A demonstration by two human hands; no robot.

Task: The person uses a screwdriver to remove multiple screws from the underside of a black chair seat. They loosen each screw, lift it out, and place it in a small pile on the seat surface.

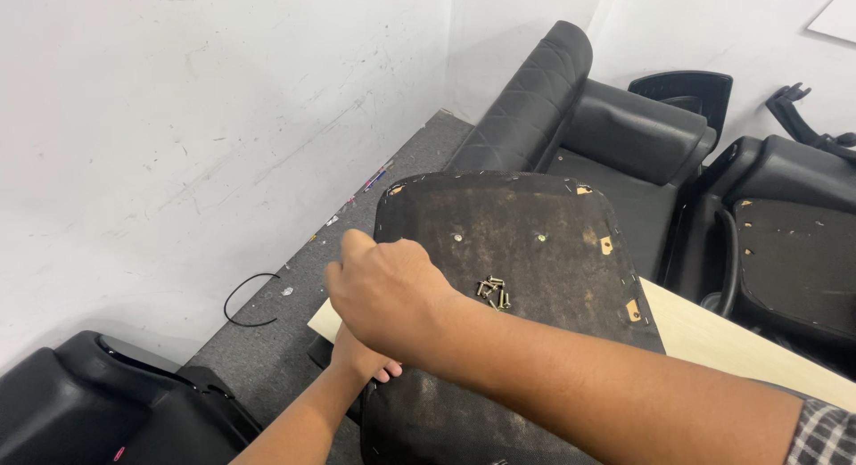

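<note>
Lying upside down on the pale worktop, the seat base shows its dark stapled underside with two bolt holes bare and a small heap of loose screws resting on it, so the fasteners look already out. The right hand curls over the base's left edge; the left hand grips that edge from below, fingers wrapped. Lifting the base away seems left

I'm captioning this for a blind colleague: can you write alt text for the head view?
Two hands grip the left edge of an upturned seat cushion on a pale board: the right hand on top, the left hand beneath. Loose screws lie on the cushion; black seat parts stand behind.
</note>
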